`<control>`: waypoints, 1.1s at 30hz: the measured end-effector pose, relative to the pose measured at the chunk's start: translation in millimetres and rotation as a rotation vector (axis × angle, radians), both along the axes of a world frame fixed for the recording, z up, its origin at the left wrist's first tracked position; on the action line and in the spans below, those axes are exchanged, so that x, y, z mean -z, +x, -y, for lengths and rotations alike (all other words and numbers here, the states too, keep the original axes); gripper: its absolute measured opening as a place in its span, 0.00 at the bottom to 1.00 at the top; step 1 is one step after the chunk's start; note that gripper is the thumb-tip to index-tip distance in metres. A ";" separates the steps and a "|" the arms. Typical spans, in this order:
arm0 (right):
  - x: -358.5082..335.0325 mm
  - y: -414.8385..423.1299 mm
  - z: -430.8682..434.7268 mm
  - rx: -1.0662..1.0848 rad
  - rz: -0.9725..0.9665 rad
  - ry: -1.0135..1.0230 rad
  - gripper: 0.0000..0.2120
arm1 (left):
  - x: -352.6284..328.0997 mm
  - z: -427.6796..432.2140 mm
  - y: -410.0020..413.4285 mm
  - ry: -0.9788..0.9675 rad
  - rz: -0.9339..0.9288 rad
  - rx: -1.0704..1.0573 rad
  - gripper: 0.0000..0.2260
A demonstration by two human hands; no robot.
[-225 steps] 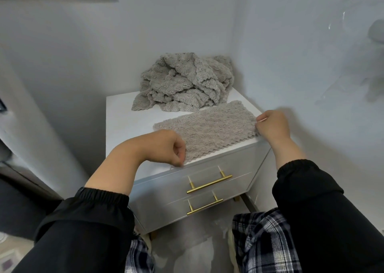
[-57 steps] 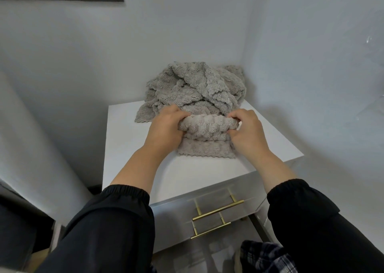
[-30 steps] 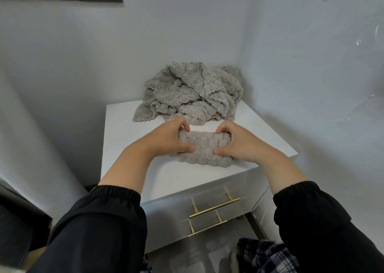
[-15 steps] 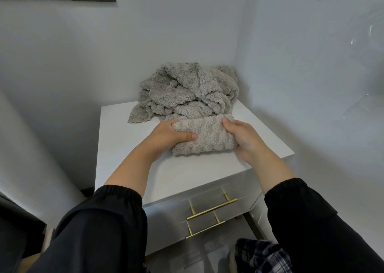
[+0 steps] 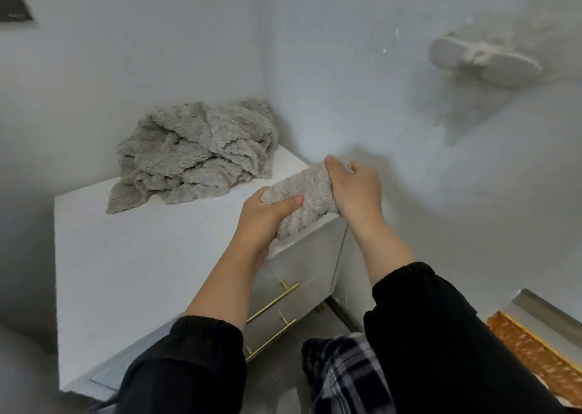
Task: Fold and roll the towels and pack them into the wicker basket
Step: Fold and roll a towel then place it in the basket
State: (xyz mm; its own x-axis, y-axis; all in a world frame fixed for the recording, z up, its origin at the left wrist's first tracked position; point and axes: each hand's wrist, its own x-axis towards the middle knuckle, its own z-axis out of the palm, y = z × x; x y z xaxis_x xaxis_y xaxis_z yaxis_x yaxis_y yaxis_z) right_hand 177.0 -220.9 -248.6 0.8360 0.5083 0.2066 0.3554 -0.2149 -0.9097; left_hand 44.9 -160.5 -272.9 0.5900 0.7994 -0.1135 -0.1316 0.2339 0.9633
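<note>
**Roll finished and lifted off the cabinet: transfer to basket begins**

Finding: the rolled towel is no longer lying on the cabinet. Half a second ago you were pressing it against the top, just in front of the pile. Now you hold it over the cabinet's front right corner, tilted, with its far end higher, and it appears clear of the surface.

Hands: your left hand grips the near end, thumb laid across the front of the roll. Your right hand wraps the far end from above, fingers curled round it. Both hands are closed on the towel; neither is free.

Remaining stock: the pile of loose towels sits unchanged in the back corner of the cabinet top, not yet folded.

Destination: your view has swung right since the last frame, and a woven orange-brown rim now shows at the lower right, near the floor. This is probably the wicker basket, though too little of it shows to confirm.

Assessment: the rolling step for this towel looks complete and packing is the step in hand. The roll has no fastening, so keep pressure on both ends until it is seated, or it may loosen.
</note>
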 end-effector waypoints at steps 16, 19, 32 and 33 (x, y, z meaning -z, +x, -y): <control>21.8 70.8 293.5 0.341 0.507 -0.189 0.20 | 16.9 215.3 115.5 -0.143 -0.236 0.689 0.10; 35.8 97.4 324.2 0.379 0.238 -0.207 0.21 | 33.5 249.2 136.2 -0.110 -0.275 0.796 0.13; 173.5 166.1 402.6 0.282 -1.252 0.896 0.33 | 127.1 313.2 235.5 -0.218 -0.491 0.701 0.13; 183.5 165.8 402.1 0.243 -1.280 0.913 0.34 | 135.7 314.3 241.7 -0.222 -0.498 0.693 0.13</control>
